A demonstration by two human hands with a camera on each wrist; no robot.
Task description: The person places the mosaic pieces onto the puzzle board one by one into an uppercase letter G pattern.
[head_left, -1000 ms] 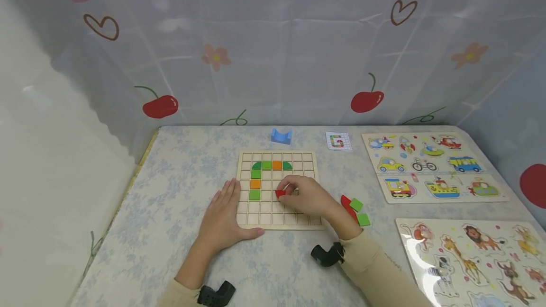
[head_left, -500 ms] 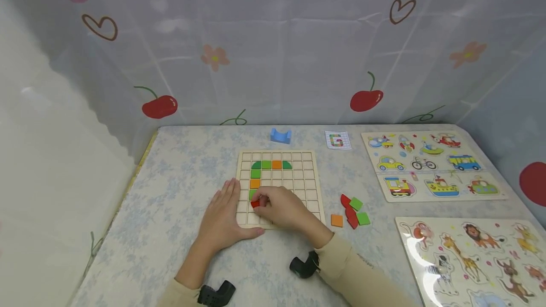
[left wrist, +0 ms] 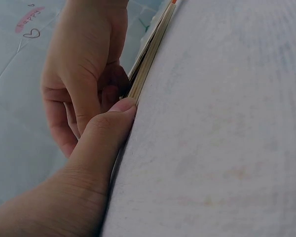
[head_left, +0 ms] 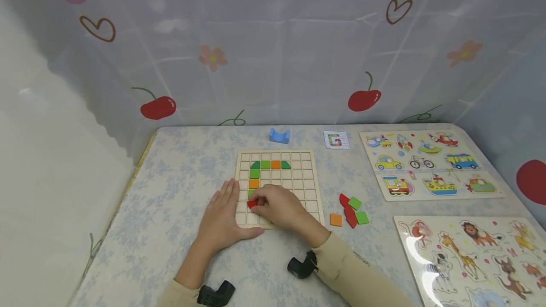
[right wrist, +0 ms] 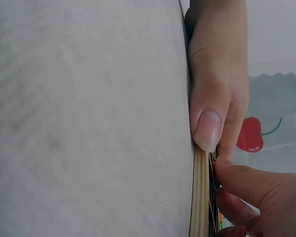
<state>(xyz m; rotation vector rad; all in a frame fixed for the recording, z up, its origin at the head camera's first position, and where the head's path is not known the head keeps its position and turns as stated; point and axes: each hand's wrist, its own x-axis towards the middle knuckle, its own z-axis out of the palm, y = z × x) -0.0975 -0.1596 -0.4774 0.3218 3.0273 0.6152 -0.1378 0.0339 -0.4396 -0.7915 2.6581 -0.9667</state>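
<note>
A wooden grid board (head_left: 304,184) lies on the table. Green and orange tiles (head_left: 265,165) fill part of its second row from the far edge, with quarter-round green ones at both ends; more run down a left column. My right hand (head_left: 281,206) pinches a small red piece (head_left: 252,204) over the cell just below that column. Its fingers partly hide the lowest green tile (head_left: 250,194). My left hand (head_left: 219,217) rests along the board's left side with fingers straight; in the left wrist view its thumb (left wrist: 101,133) touches the board's near edge.
Right of the board lie an orange square (head_left: 335,220), red rounded pieces (head_left: 349,213) and two green squares (head_left: 361,217). A pattern card (head_left: 336,140) and a blue holder (head_left: 279,136) stand behind. Two picture puzzle boards (head_left: 435,186) (head_left: 401,250) occupy the right side.
My right hand has carried the red piece left and nearer, from mid-board to the foot of the left column, uncovering the orange square. My left hand stays put.
</note>
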